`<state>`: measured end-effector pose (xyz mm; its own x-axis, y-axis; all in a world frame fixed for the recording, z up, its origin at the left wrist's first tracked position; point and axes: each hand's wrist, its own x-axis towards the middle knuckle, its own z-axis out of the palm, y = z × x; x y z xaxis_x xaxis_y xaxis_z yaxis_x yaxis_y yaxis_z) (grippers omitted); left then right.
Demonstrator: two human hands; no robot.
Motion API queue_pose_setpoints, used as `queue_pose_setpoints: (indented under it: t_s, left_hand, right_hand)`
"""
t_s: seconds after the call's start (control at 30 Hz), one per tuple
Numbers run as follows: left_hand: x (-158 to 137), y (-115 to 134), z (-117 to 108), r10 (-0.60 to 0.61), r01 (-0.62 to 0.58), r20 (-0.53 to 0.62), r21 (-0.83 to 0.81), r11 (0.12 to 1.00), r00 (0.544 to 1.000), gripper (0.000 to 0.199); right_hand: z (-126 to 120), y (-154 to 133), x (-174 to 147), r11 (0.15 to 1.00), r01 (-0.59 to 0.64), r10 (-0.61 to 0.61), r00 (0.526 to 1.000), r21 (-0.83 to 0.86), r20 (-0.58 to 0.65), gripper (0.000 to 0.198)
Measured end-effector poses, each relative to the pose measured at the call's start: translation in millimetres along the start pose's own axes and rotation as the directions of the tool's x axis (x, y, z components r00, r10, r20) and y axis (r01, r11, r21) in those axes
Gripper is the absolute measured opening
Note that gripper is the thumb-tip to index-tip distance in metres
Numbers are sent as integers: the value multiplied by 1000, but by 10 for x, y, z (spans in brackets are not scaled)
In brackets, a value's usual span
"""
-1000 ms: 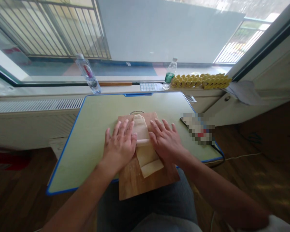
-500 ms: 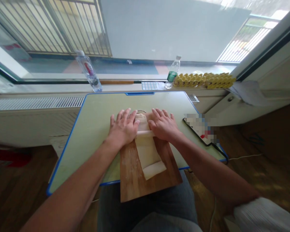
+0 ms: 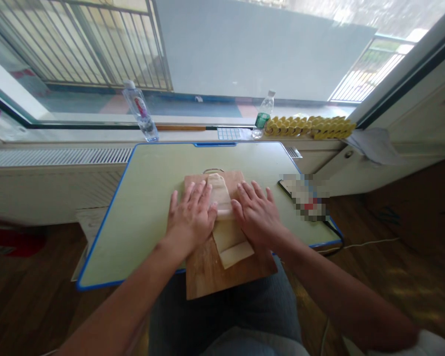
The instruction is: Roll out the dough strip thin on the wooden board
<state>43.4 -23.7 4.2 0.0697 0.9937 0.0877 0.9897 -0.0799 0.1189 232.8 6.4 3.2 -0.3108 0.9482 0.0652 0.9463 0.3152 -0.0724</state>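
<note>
A long flat strip of pale dough (image 3: 230,235) lies lengthwise on a wooden cutting board (image 3: 203,277), its near end marked by a crosswise ridge or fold. Across the dough runs a pale rolling pin (image 3: 224,214); only its middle shows, the ends being hidden beneath my palms. My left hand (image 3: 193,215) rests flat on the pin's left end, fingers stretched forward over the board. On the other end lies my right hand (image 3: 257,212), also flat with fingers spread. Neither hand is wrapped round the pin.
The board overhangs the near edge of a pale green table (image 3: 144,198) with a blue rim. A phone-like object (image 3: 287,190), partly blurred, lies right with a black strap. Two plastic bottles (image 3: 143,116) (image 3: 262,118) and a yellow wavy holder (image 3: 311,127) stand on the windowsill.
Both hands and the rolling pin have come back toward me along the dough, uncovering the far part of the board. The view has shifted slightly.
</note>
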Motion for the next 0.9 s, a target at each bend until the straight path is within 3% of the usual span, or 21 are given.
queue_pose_setpoints:
  t_s: [0.2, 0.47, 0.63, 0.77, 0.9]
  left_hand:
    - [564, -140, 69, -19, 20, 16, -45, 999, 1000, 68]
    - [995, -212, 32, -55, 60, 69, -65, 996, 996, 72]
    - [774, -161, 39, -47, 57, 117, -80, 995, 992, 73]
    - [445, -90, 43, -3, 5, 57, -35, 999, 998, 70]
    - [488, -93, 37, 15, -14, 40, -36, 999, 999, 68]
  right_hand:
    - [-9, 95, 557, 996, -31, 24, 997, 88, 80, 70]
    - [-12, 176, 1030, 988, -93, 79, 990, 123, 113, 71]
    - [-18, 149, 824, 992, -66, 51, 990, 109, 135, 72]
    - [0, 86, 442, 997, -29, 23, 996, 72, 83, 71]
    - [-7, 84, 418, 996, -44, 37, 996, 77, 86, 71]
